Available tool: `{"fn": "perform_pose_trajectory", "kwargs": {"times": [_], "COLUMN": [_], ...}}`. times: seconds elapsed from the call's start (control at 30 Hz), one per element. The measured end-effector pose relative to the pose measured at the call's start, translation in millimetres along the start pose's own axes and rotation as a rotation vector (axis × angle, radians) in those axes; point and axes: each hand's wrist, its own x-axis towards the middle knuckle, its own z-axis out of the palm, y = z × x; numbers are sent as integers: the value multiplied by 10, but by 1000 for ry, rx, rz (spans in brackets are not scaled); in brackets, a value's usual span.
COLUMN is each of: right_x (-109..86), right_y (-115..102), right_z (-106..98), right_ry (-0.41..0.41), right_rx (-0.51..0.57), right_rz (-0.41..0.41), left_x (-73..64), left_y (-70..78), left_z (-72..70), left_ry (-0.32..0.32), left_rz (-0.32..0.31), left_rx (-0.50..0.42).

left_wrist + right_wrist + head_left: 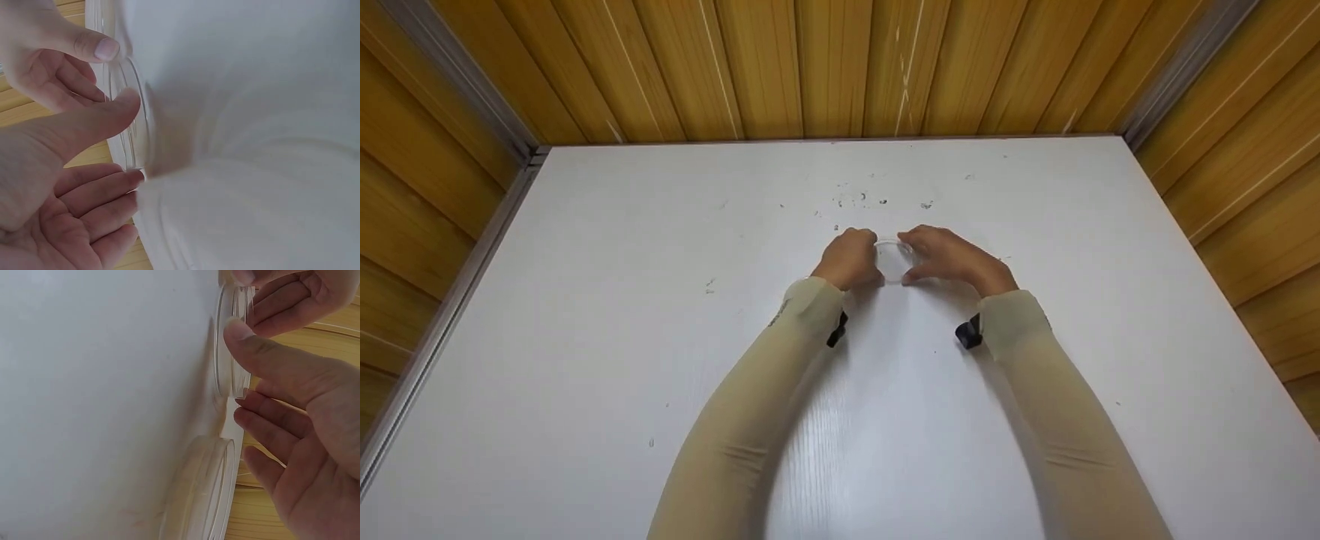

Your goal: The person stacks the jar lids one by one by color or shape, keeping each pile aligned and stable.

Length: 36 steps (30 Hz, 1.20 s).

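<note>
A round, clear petri dish (893, 264) stands on the white table between the two hands. My left hand (846, 259) grips its left side, thumb on the near rim and fingers round toward the far side. From the right, my right hand (956, 259) holds the opposite side in the same way, with its thumb near the rim. In the right wrist view the dish (225, 371) shows doubled clear rims, the right thumb lying across them. Seen from the left wrist, the dish (142, 132) is partly hidden behind the left thumb.
Another clear round dish (199, 495) lies to the right of the right hand. A faint clear rim (796, 285) shows beside the left sleeve. Yellow wood-look panels (832, 67) rise behind the white table (585, 337), which has small dark marks.
</note>
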Motion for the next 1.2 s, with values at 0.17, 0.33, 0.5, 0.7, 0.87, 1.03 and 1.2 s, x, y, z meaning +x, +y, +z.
{"fn": "perform_pose_trajectory", "kwargs": {"times": [0.17, 0.33, 0.5, 0.7, 0.87, 1.03, 1.2], "right_x": [-89, -132, -168, -229, -258, -274, -272], "right_y": [-19, -29, -50, -93, -113, -114, -115], "right_z": [-22, -40, -40, -32, -21, 2, 26], "right_ry": [27, 41, 26, -2, -24, -47, -63], "right_rx": [44, 46, 52, 55, 58, 39, -16], "right_rz": [-17, -67, -75, -92, -105, -106, -119], "left_x": [-25, -60, -137, -227, -280, -334, -360], "left_y": [0, -34, -73, -100, -136, -160, -166], "left_z": [-43, -86, -111, -106, -87, -59, -39], "left_ry": [-12, -26, -24, -21, -15, -21, -43], "left_rz": [32, 38, 64, 102, 124, 149, 162], "left_rx": [-21, -61, -105, -106, -105, -93, -44]}}
